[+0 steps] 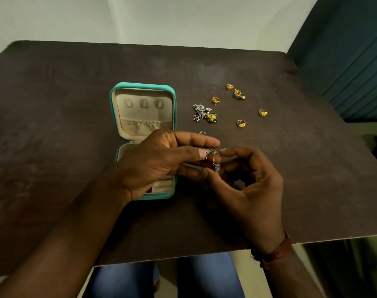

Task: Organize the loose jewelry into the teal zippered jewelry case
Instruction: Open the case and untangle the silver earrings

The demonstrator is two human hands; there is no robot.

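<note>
The teal jewelry case (172, 125) lies open on the dark table, its beige lid up; my left hand (159, 162) covers most of its base. A silver dangling earring (213, 159) hangs between both hands, just right of the case. My left thumb and fingers pinch its top, and my right hand (247, 181) touches its chain from the right. Loose on the table lie a silver earring cluster (199, 112), a green and gold earring (212, 117), another green earring (238, 94) and several gold rings, such as the gold ring (240, 123).
The dark table (54, 125) ends close to my body at its near edge (312, 238). A small piece (202, 132) lies just behind my left fingers. A teal curtain (355, 50) hangs at the right. A red thread band (275, 250) circles my right wrist.
</note>
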